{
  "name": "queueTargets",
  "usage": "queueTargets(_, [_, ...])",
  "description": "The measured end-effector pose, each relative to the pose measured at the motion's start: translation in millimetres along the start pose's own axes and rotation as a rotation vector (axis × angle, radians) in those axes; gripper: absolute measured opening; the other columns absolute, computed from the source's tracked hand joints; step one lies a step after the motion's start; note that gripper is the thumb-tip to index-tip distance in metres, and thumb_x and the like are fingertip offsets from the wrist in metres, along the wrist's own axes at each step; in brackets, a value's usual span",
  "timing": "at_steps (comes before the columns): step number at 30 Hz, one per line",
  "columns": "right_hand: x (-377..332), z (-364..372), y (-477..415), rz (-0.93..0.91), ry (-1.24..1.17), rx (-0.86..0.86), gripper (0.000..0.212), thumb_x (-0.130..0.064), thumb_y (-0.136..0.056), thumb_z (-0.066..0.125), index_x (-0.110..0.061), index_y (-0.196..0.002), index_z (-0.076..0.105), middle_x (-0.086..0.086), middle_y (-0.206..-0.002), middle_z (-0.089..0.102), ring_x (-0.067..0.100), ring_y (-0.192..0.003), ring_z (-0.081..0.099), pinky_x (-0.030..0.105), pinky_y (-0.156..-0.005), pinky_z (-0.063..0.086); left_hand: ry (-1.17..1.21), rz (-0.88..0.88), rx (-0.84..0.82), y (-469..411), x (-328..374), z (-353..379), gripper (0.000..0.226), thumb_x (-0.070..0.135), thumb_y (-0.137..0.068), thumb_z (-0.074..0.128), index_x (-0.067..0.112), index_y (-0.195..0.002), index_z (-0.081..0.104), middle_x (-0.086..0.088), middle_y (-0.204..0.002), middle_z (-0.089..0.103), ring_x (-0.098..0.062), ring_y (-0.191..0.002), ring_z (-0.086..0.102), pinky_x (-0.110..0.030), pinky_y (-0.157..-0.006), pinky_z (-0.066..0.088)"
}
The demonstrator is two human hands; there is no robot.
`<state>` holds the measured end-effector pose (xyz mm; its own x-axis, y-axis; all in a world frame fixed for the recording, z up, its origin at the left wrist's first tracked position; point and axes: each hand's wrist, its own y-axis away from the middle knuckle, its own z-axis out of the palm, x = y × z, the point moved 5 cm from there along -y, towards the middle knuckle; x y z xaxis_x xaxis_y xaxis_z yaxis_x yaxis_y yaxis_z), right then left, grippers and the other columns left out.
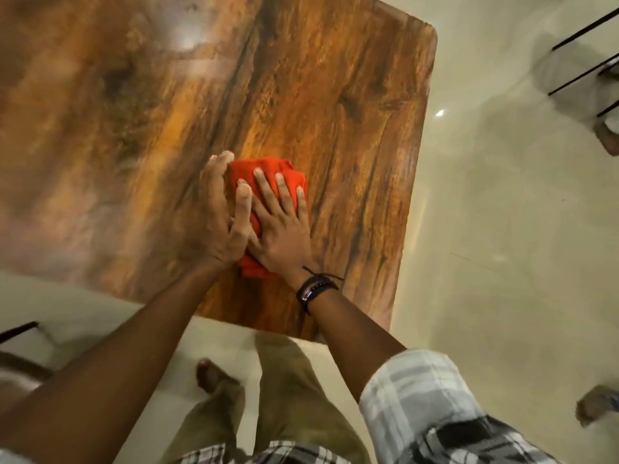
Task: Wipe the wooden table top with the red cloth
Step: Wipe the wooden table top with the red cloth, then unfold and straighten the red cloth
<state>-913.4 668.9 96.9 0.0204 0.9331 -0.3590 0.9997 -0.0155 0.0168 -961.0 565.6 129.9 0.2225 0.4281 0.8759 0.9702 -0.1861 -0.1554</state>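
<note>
The red cloth (268, 170) lies bunched on the wooden table top (301, 78), close to the near edge and right of the middle. My right hand (283, 226) presses flat on it with fingers spread; a dark bracelet circles the wrist. My left hand (217, 212) rests against the cloth's left side, its thumb lying over the cloth and its fingers curled around the far left edge. Most of the cloth is hidden under both hands; red shows beyond the fingertips and below the right palm.
The table's right edge and rounded far corner (430, 31) border a pale tiled floor (502, 229). Black chair legs (582, 72) stand at far right. Another chair (20, 360) is at lower left. My legs in olive trousers stand against the near table edge.
</note>
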Motion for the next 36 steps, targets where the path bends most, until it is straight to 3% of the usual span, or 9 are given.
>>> queueTargets(7, [-79.6, 32.9, 106.7, -0.01, -0.051, -0.063, 0.058, -0.043, -0.102, 0.031, -0.029, -0.157, 0.029, -0.001, -0.167, 0.018, 0.023, -0.156, 0.006, 0.052, -0.126, 0.006, 0.014, -0.125, -0.087, 144.6, -26.3, -101.5, 0.054, 0.044, -0.101, 0.039, 0.011, -0.143, 0.041, -0.008, -0.147, 0.045, -0.016, -0.136, 0.041, -0.031, -0.113, 0.036])
queueTargets(13, [-141.2, 33.2, 132.6, 0.105, -0.512, -0.051, 0.048, -0.023, -0.1, 0.037, -0.021, -0.147, 0.047, -0.003, -0.158, 0.038, 0.013, -0.152, 0.021, 0.034, -0.126, 0.003, 0.065, -0.424, -0.018, 224.7, -60.9, -166.5, 0.06, 0.056, -0.096, 0.041, 0.012, -0.137, 0.046, -0.003, -0.139, 0.05, -0.016, -0.129, 0.045, -0.035, -0.108, 0.037])
queueTargets(17, [-211.9, 28.0, 138.0, 0.273, -0.985, -0.248, 0.034, -0.019, -0.104, 0.038, -0.023, -0.131, 0.058, -0.01, -0.128, 0.061, -0.002, -0.117, 0.052, 0.025, -0.106, 0.037, 0.259, -0.636, 0.003, 249.9, -75.2, -207.4, 0.04, 0.033, -0.099, 0.05, 0.011, -0.133, 0.049, -0.005, -0.132, 0.055, -0.024, -0.126, 0.052, -0.034, -0.101, 0.043])
queueTargets(21, [-271.9, 31.2, 144.5, 0.494, -1.445, -0.538, 0.04, -0.024, -0.106, 0.034, -0.009, -0.122, 0.067, 0.027, -0.123, 0.06, 0.025, -0.102, 0.054, 0.04, -0.099, 0.049, 0.3, -0.62, 0.074, 262.1, -64.2, -256.0, 0.037, 0.034, -0.097, 0.053, 0.018, -0.13, 0.051, 0.002, -0.131, 0.056, -0.002, -0.112, 0.056, -0.03, -0.093, 0.048])
queueTargets(24, [-303.1, 31.6, 145.9, 0.521, -1.61, -0.706, 0.035, -0.024, -0.099, 0.043, -0.026, -0.086, 0.075, 0.014, -0.102, 0.066, 0.026, -0.087, 0.063, 0.033, -0.075, 0.056, 0.284, -0.63, 0.238, 268.0, -60.9, -292.6, 0.04, 0.031, -0.097, 0.057, 0.016, -0.133, 0.049, 0.003, -0.135, 0.052, -0.01, -0.12, 0.052, -0.022, -0.09, 0.045])
queueTargets(28, [-322.2, 32.9, 149.5, 0.511, -1.588, -0.834, 0.034, -0.033, -0.104, 0.037, -0.01, -0.113, 0.061, 0.012, -0.108, 0.071, 0.029, -0.09, 0.07, 0.043, -0.081, 0.059, 0.394, -0.671, 0.417, 268.0, -52.5, -335.6, 0.03, 0.019, -0.096, 0.062, 0.012, -0.125, 0.055, -0.006, -0.128, 0.059, -0.021, -0.12, 0.055, -0.039, -0.104, 0.046])
queueTargets(32, [-337.4, 34.5, 139.4, 0.524, -1.539, -0.939, 0.033, -0.032, -0.11, 0.025, -0.018, -0.111, 0.055, -0.001, -0.087, 0.079, 0.017, -0.075, 0.076, 0.031, -0.064, 0.061, 0.354, -0.679, 0.433, 269.0, -43.5, -364.7, 0.019, 0.018, -0.094, 0.065, 0.01, -0.111, 0.065, -0.012, -0.11, 0.068, -0.022, -0.099, 0.063, -0.033, -0.087, 0.054])
queueTargets(34, [-345.8, 33.7, 128.5, 0.543, -1.501, -1.004, 0.054, -0.052, -0.104, 0.028, -0.013, -0.117, 0.064, 0.009, -0.101, 0.078, 0.026, -0.087, 0.075, 0.039, -0.074, 0.062, 0.323, -0.688, 0.484, 269.9, -39.4, -376.7, 0.015, 0.018, -0.092, 0.068, 0.009, -0.104, 0.066, -0.013, -0.103, 0.069, -0.019, -0.09, 0.061, -0.021, -0.072, 0.053])
queueTargets(36, [-352.1, 35.4, 119.4, 0.53, -1.483, -1.108, 0.075, -0.068, -0.097, 0.03, -0.008, -0.126, 0.066, 0.018, -0.123, 0.07, 0.036, -0.104, 0.07, 0.047, -0.093, 0.055, 0.295, -0.703, 0.575, 272.8, -36.0, -388.5, 0.019, 0.017, -0.091, 0.069, 0.005, -0.105, 0.065, -0.011, -0.102, 0.067, -0.016, -0.09, 0.06, -0.022, -0.073, 0.052])
